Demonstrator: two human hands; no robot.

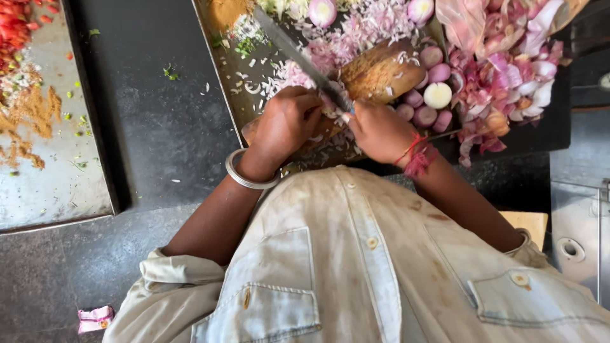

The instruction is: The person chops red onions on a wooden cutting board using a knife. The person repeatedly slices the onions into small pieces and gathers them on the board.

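Steel catches my eye first in the head view: a long knife (pixel 298 54) lies slantwise over a round wooden chopping block (pixel 381 73), its handle closed inside my right hand (pixel 380 130), which wears a red thread at the wrist. My left hand (pixel 286 122), with a metal bangle (pixel 244 174) on its wrist, is curled, fingertips pressed together on the onion pieces beside the blade. Chopped onion (pixel 368 28) covers the metal tray (pixel 219 70) behind the block. Peeled small onions (pixel 427 105) sit just right of the block, with pink skins (pixel 508 70) heaped beyond them. A second tray (pixel 57 178) with brown powder lies well apart to the left.
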